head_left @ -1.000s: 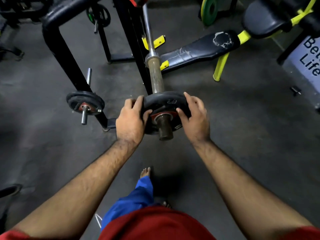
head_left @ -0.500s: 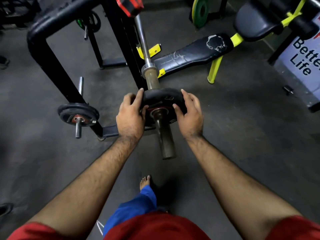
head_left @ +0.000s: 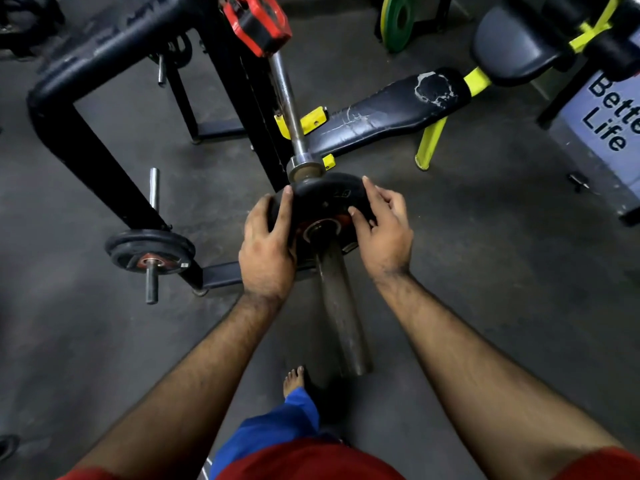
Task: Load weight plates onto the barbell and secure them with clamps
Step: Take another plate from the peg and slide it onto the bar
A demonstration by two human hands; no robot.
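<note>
A black weight plate (head_left: 323,199) with a red hub sits on the barbell sleeve (head_left: 341,306), close against the sleeve's inner collar (head_left: 304,168). My left hand (head_left: 266,251) grips the plate's left rim. My right hand (head_left: 381,230) presses the plate's right side, thumb near the hub and fingers spread on the rim. The sleeve's bare end points toward me. The thin steel bar (head_left: 285,98) runs back to a red and black holder (head_left: 256,20) on the rack. No clamp is visible on the sleeve.
A black rack frame (head_left: 86,140) stands at left, with a second black plate (head_left: 150,249) on its lower storage peg. A worn dark bench (head_left: 388,109) with yellow legs lies behind. A green plate (head_left: 396,20) stands at the back. My bare foot (head_left: 293,379) is below the sleeve.
The plate has slid along the sleeve from near its outer end to the inner collar, both hands moving with it. More bare sleeve now shows toward me.
</note>
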